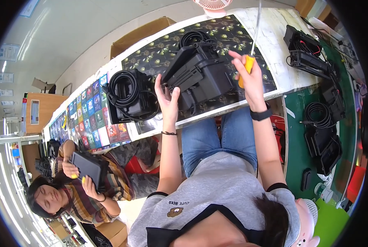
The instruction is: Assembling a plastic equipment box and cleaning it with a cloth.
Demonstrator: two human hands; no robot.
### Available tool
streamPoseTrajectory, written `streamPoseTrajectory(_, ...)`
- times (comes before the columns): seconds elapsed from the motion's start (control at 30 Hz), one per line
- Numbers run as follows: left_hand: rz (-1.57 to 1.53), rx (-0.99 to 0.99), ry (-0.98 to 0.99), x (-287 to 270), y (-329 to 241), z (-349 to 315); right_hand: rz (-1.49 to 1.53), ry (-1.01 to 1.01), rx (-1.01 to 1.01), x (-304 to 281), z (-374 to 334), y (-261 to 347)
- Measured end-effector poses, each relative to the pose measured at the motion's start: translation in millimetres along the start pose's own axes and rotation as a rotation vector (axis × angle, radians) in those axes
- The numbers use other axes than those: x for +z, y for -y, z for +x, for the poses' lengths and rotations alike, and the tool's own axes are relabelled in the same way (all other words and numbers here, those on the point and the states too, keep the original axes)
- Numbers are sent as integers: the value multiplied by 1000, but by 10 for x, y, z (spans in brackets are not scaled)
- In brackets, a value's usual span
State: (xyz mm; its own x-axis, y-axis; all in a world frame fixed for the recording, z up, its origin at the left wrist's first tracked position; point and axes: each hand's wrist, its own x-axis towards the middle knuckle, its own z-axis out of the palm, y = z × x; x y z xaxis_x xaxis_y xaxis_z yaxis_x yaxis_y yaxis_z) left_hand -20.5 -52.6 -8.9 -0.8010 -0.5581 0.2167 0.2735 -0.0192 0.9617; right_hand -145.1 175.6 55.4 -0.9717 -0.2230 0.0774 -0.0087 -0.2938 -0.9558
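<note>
A bulky black plastic case [206, 80] stands on the dark patterned mat, its narrow lid-like part tilted up on the left. My left hand [167, 101] grips the near left corner of that part, thumb on one side and fingers on the other. A coil of black cable [194, 38] lies at the case's far end. In my right hand [251, 78], to the right of the case and apart from it, is a screwdriver [245, 72] with a yellow handle and a long thin shaft pointing up and away.
Left of the case sits another black case [128, 109] with coiled cable on top. More black housings [305, 49] and cable coils [317, 115] lie at the right. A pink fan [214, 5] stands at the far edge. At lower left, a co-worker holds a black case [89, 168].
</note>
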Motion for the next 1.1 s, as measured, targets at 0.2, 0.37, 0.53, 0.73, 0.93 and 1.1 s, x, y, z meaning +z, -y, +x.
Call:
streamPoseTrajectory(0.2,-10,52,40,119,-128,-46,-74,130,-37,98,302,1)
streamPoseTrajectory(0.37,42,32,55,150,-145,-105,-120,204,-99,-104,370,-67)
streamPoseTrajectory(0.53,170,143,26,251,-174,-165,-5,119,-195,-175,325,-246)
streamPoseTrajectory(0.73,559,284,34,371,-319,-148,-45,-104,75,-273,259,-412)
streamPoseTrajectory(0.93,627,232,129,368,-300,334,-112,-249,159,-183,308,-714)
streamPoseTrajectory(1.1,696,140,130,485,-355,752,-79,-339,-13,-21,551,-837)
